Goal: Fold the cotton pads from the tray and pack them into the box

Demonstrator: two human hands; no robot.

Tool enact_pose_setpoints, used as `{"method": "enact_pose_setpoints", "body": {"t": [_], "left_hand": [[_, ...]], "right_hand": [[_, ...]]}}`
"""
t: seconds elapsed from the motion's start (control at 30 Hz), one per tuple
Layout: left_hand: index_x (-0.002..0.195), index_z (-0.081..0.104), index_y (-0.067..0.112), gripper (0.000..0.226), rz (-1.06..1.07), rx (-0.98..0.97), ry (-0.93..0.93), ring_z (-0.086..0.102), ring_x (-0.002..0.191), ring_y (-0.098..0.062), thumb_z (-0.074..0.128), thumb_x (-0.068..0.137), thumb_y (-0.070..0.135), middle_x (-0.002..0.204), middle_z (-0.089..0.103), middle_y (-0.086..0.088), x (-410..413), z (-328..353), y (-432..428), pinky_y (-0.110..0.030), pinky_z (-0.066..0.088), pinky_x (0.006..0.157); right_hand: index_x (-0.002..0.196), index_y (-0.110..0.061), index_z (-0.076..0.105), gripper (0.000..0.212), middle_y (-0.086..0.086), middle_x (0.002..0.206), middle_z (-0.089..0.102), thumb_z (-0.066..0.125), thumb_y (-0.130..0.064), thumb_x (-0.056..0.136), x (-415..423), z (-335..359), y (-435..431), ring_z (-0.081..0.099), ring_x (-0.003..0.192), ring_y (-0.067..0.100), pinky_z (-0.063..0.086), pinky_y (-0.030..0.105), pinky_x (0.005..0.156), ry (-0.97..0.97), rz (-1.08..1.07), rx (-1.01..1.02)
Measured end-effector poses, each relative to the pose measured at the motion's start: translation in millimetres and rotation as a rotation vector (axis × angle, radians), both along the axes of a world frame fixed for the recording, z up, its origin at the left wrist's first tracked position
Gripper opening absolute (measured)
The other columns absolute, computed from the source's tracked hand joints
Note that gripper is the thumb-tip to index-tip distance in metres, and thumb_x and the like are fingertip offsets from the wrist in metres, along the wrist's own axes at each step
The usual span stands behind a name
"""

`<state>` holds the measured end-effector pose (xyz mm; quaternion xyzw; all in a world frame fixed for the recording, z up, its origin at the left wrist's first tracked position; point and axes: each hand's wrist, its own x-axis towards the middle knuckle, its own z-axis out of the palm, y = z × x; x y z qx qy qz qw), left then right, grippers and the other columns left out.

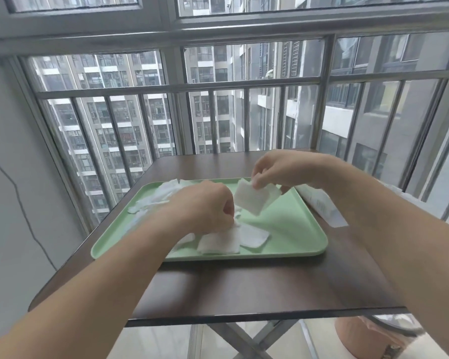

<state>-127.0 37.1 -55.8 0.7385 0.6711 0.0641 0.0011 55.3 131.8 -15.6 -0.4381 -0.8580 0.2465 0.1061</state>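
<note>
**Two pads pinched, one fold at a time**

My right hand (278, 169) pinches a cotton pad (252, 199) by its top edge, so it hangs above the green tray (296, 229). My left hand (205, 206) curls down and pinches a second pad (218, 242) lying on the tray. I judge the fold goes best if I lay the lifted pad flat, match its edges and press the crease. Only then would I reach for what looks like the white box (322, 206), just beside the tray's right rim. Loose pads (156, 198) heap at the tray's far left. The tray sits on a dark table (244, 288) with crossed legs, by a balcony railing (218, 86) with tower blocks beyond.
</note>
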Motion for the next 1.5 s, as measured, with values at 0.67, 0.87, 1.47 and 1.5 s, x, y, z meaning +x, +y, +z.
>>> {"method": "enact_pose_setpoints", "body": {"t": [0.67, 0.87, 1.47, 1.5], "left_hand": [[0.097, 0.065, 0.014, 0.012, 0.01, 0.336, -1.421, 0.074, 0.078, -0.017, 0.074, 0.089, 0.016, 0.092, 0.07, -0.005, -5, 16, 32, -0.027, 0.058, 0.062], [0.103, 0.065, 0.013, 0.016, 0.062, 0.354, -1.364, 0.071, 0.087, -0.024, 0.073, 0.09, 0.017, 0.103, 0.068, -0.011, -11, 6, 27, -0.025, 0.057, 0.059], [0.098, 0.071, 0.017, 0.021, -0.081, 0.231, -1.335, 0.075, 0.076, -0.021, 0.052, 0.104, 0.011, 0.091, 0.074, -0.011, 9, 2, 21, -0.029, 0.06, 0.062], [0.099, 0.071, 0.017, 0.023, -0.083, 0.214, -1.357, 0.075, 0.076, -0.021, 0.049, 0.105, 0.011, 0.092, 0.074, -0.011, 9, 2, 21, -0.029, 0.059, 0.063]], "right_hand": [[0.095, -0.015, 0.069, 0.002, 0.011, 0.096, 0.067, 0.069, -0.015, 0.093, -8, -39, 0, 0.064, 0.078, 0.018, 0.058, 0.028, 0.062, 1.068, -0.101, -0.254], [0.096, -0.015, 0.06, 0.009, 0.007, 0.101, 0.062, 0.054, -0.011, 0.101, -1, -36, 1, 0.061, 0.089, 0.021, 0.055, 0.032, 0.069, 1.119, -0.146, -0.326], [0.073, -0.022, 0.068, 0.014, 0.007, 0.086, 0.073, 0.079, -0.03, 0.071, -4, -34, -17, 0.06, 0.079, 0.021, 0.043, 0.028, 0.06, 0.986, 0.004, -0.291], [0.075, -0.022, 0.067, 0.014, 0.006, 0.086, 0.073, 0.078, -0.028, 0.074, -4, -33, -17, 0.061, 0.079, 0.02, 0.044, 0.029, 0.06, 0.991, -0.007, -0.282]]}}
